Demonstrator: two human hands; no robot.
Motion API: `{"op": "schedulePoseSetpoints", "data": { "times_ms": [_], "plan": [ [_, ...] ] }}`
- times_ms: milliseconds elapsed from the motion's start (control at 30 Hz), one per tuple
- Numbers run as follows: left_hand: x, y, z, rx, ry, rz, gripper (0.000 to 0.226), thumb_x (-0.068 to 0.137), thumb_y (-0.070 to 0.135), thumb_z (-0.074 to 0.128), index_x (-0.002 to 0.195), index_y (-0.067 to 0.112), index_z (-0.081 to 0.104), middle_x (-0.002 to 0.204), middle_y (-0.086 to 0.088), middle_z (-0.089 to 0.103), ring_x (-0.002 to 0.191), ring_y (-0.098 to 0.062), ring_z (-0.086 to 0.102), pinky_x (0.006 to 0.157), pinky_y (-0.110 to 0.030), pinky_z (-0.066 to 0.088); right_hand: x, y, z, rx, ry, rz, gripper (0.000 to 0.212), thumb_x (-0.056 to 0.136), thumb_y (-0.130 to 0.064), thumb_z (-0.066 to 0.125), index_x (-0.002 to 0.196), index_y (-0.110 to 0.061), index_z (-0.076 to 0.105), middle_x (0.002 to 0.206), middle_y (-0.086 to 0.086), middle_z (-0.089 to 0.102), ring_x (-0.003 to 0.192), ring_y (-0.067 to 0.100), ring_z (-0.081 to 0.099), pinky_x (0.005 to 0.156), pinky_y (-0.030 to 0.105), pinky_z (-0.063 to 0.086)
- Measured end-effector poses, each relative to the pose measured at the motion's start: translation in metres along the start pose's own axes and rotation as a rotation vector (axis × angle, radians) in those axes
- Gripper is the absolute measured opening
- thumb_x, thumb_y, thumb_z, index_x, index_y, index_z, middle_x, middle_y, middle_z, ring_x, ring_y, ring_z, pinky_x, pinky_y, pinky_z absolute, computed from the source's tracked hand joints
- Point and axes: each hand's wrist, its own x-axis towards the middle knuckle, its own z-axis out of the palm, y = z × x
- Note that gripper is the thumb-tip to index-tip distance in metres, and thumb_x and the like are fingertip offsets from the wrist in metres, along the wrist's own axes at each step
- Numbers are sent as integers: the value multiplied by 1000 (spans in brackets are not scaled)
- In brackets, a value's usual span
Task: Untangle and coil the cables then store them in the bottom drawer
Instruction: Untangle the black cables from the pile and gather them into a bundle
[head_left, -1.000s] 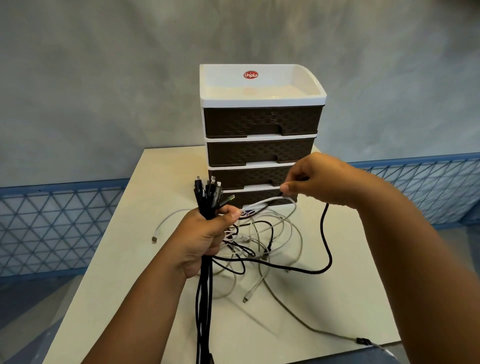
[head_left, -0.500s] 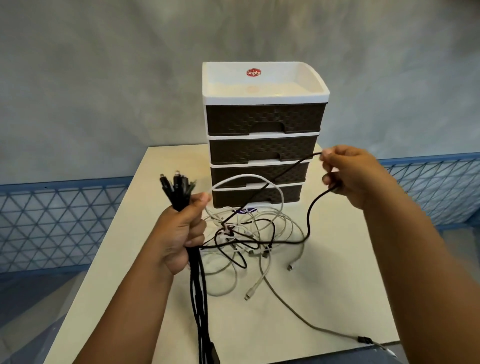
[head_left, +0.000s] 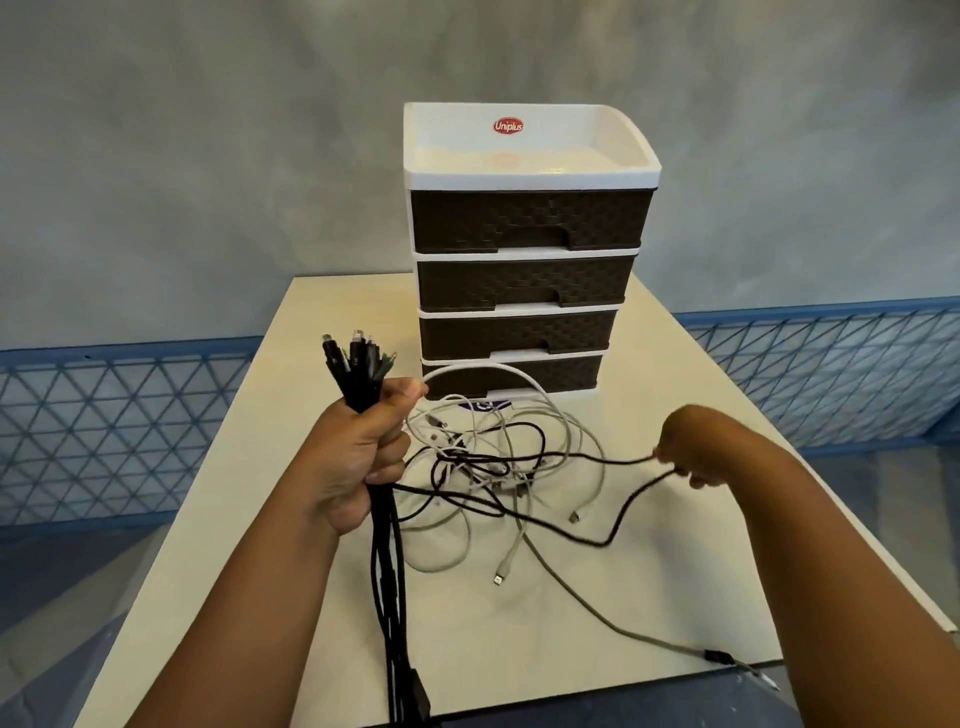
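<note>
Cables (head_left: 498, 467): mostly tangled on counter (head_left: 649, 597) before bottom drawer (head_left: 511, 375) | left hand (head_left: 358, 457) clamps black bundle (head_left: 358, 371) | right hand (head_left: 691, 452), now lower than before, pinches black cable (head_left: 621, 512) | we judge one strand nearly freed.

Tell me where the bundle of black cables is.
In the head view, the bundle of black cables stands upright in the left hand, left of the drawer unit.
</note>
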Motion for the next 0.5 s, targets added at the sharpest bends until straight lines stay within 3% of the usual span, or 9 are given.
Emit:
{"op": "schedulePoseSetpoints", "data": {
  "times_ms": [33, 100, 167, 267, 333, 400, 500],
  "plan": [
    [-2, -1, 1, 24, -25, -7, 18, 77, 26, 65, 89, 15, 59, 46, 10, 25, 36, -2, 18, 36, -14, 13, -5, -1, 6, -165, -62, -35, 34, 97, -26, 57, 117, 1, 65, 89, 9, 66, 78, 23, 63, 64, 26, 49],
    [-5, -3, 1, 68, -68, -24, 18, 76, 27, 65, 88, 15, 59, 47, 10, 24, 37, -3, 17, 38, -14, 13, -9, -5, 13, -401, -45, -138, 38, 97, -30, 57, 126, -5, 62, 117, 9, 64, 106, 23, 60, 83, 28, 48],
    [-8, -3, 0, 100, -99, -38, 20, 76, 27, 66, 89, 13, 59, 49, 9, 24, 37, -3, 17, 38, -14, 13, -8, -15, 16, -379, 57, -237, 36, 97, -30, 57, 127, -11, 63, 128, 7, 62, 116, 25, 56, 98, 32, 43],
    [-10, -3, -2, 105, -116, -46, 22, 76, 27, 66, 90, 13, 57, 49, 8, 24, 37, -3, 17, 39, -15, 12, -16, -45, 17, -24, 263, -487, 25, 96, -31, 58, 113, -17, 70, 110, 4, 68, 100, 22, 62, 89, 35, 50],
    [-12, -3, -3, 100, -120, -48, 23, 75, 27, 66, 90, 13, 57, 49, 9, 24, 37, -3, 17, 39, -15, 11, -32, -73, 19, 146, 278, -698, 21, 95, -34, 60, 104, -19, 72, 97, 0, 70, 88, 17, 63, 79, 34, 51],
    [-14, -3, -5, 98, -123, -46, 24, 75, 28, 66, 91, 13, 57, 49, 9, 24, 37, -3, 17, 38, -14, 12, -46, -98, 21, 162, 119, -846, 19, 91, -39, 64, 97, -24, 73, 89, -6, 70, 83, 13, 64, 75, 32, 53],
    [-16, -1, -8, 96, -115, -40, 26, 75, 28, 66, 93, 12, 58, 48, 9, 24, 37, -3, 18, 39, -15, 12, -45, -124, 34, -112, -139, -892, 29, 82, -52, 70, 93, -26, 76, 86, -8, 73, 82, 10, 67, 76, 33, 56]
  ]
}}
